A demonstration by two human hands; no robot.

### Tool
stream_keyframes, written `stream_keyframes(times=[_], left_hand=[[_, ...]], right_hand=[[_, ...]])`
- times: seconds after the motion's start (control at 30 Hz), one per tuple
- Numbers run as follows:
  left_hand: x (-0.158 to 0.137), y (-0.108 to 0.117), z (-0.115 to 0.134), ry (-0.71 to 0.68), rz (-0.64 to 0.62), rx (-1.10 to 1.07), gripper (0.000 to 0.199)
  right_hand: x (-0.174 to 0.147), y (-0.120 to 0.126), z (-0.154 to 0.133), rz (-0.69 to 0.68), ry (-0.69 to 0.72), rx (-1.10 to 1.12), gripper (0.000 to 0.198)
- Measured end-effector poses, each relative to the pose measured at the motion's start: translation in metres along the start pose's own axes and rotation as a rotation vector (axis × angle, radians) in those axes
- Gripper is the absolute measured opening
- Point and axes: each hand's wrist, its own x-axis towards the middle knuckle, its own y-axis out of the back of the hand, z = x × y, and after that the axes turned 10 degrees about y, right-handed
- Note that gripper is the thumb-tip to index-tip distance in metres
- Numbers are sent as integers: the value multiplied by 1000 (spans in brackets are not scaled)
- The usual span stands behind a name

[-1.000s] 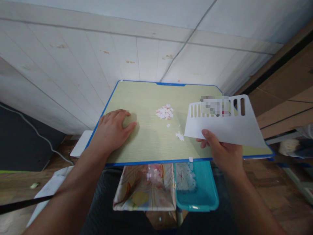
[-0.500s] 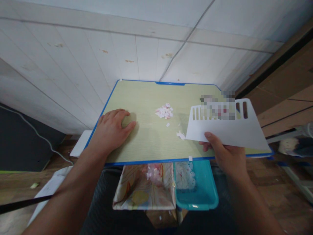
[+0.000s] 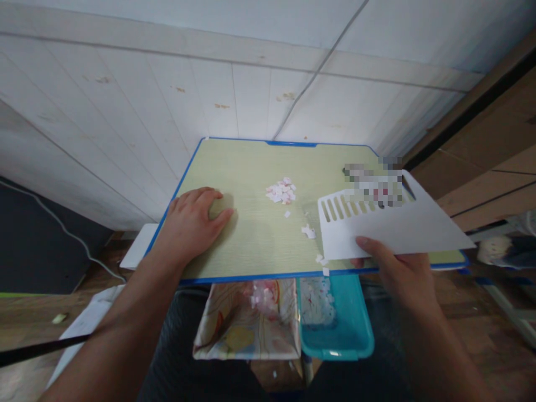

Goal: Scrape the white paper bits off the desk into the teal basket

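Observation:
My right hand (image 3: 396, 268) pinches the near edge of a white sheet (image 3: 377, 231), thumb on top. A row of slots is cut along the sheet's far side, and part of that side is pixelated. The sheet is tilted above the right part of a pale yellow-green board (image 3: 247, 245) with a blue rim. My left hand (image 3: 195, 220) rests on the board's left side, fingers apart and holding nothing. Between the hands lies a small pile of white and pinkish paper bits (image 3: 282, 191). More loose white scraps (image 3: 309, 231) lie close to the sheet's left edge.
Below the board's front edge are a cloth-lined bin (image 3: 247, 335) with pinkish contents and a turquoise tub (image 3: 352, 329) holding white scraps. A white wall (image 3: 251, 100) with a hanging cable stands behind the board. Brown cartons (image 3: 498, 151) are at the right.
My right hand has moved slightly right and nearer, turning the sheet so its left end dips. More scraps now show by the board's front edge. My left hand stays put.

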Motion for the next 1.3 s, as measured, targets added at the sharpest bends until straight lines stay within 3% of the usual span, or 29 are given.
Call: stream_keyframes(times=[0.33, 0.47, 0.8, 1.03, 1.3], left_hand=[[3, -5, -5, -34, 36, -22, 49], [2, -6, -6, -33, 38, -25, 49], [2, -5, -5, -32, 43, -14, 48], [1, -5, -5, -30, 41, -16, 48], [2, -5, -5, -35, 37, -17, 49]], right_hand=[[6, -15, 12, 11, 52, -2, 61], [6, -14, 9, 35, 26, 35, 52], [5, -5, 4, -53, 58, 47, 54], [0, 2, 3, -78, -54, 149, 48], [-8, 12, 15, -25, -76, 165, 42]])
